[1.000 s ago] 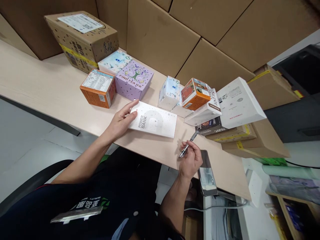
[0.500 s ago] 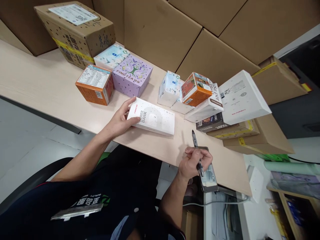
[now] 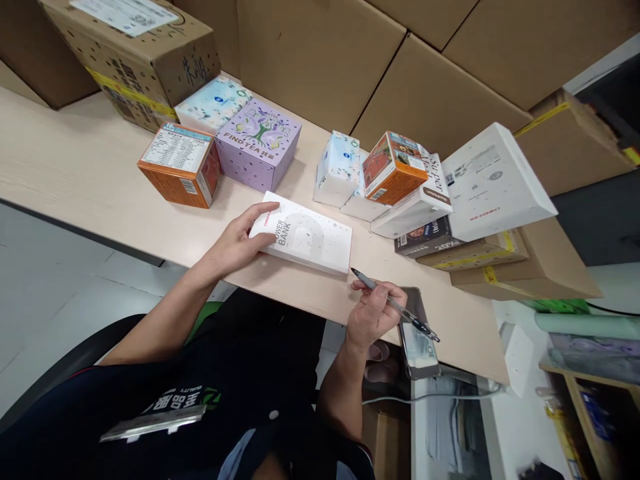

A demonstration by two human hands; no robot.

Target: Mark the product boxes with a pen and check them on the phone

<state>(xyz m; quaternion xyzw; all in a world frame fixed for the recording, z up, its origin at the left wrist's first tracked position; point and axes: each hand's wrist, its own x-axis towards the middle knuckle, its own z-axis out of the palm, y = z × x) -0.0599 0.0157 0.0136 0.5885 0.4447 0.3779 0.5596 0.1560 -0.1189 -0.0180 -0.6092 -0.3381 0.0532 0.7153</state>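
While the left hand [image 3: 235, 243] clasps the left short end of a flat white cardboard box [image 3: 310, 239], index finger curled over the far corner and thumb pressed against the near edge, the box lies flat on the pale wooden desk [image 3: 90, 173] straight in front of the person, its long axis running left to right and slanting a little nearer at the right. The right hand [image 3: 373, 313] is closed round a slim dark pen [image 3: 395, 305], pinched between thumb and fingers toward its front. The pen slants up and to the left, and its tip sits just beside the box's near right corner; whether they touch cannot be told. That end is the one nearer the right hand. Grey capitals on the lid read "POWER BANK"; a small red word at the left corner is too fine to read. Behind, a purple cube-shaped carton [image 3: 260, 143] reads "FINDTEA", with an orange carton [image 3: 177, 163] just beside it. A black smartphone [image 3: 420, 340] lies beneath the pen's rear end.
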